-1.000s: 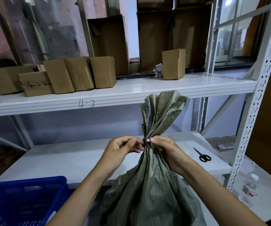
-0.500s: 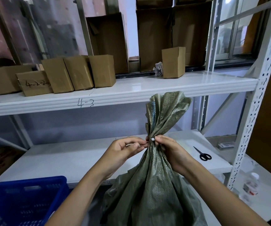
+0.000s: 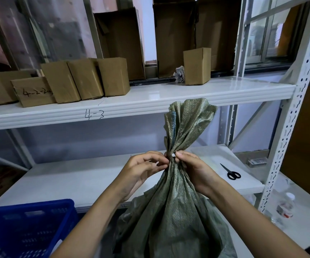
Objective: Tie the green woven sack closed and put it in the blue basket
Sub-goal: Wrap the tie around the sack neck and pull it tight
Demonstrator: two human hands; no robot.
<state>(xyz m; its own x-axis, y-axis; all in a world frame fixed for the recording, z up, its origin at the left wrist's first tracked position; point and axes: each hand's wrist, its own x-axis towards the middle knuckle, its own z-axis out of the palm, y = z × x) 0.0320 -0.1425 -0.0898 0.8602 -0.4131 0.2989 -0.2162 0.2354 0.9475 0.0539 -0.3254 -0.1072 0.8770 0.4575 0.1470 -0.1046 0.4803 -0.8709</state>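
The green woven sack stands upright in front of me, its neck gathered tight and its mouth fanning out above. A small white tie shows at the pinched neck. My left hand pinches the neck from the left with fingertips closed on it. My right hand grips the neck from the right, thumb beside the tie. The blue basket sits at the lower left, apart from the sack.
Black scissors lie on the lower white shelf to the right. Several cardboard boxes line the upper shelf. A perforated rack post stands at the right, and a plastic bottle sits on the floor beyond it.
Both hands and the sack's neck have shifted slightly right. The sack's mouth has fanned out wider above the neck. My fingers stay pinched around the neck.
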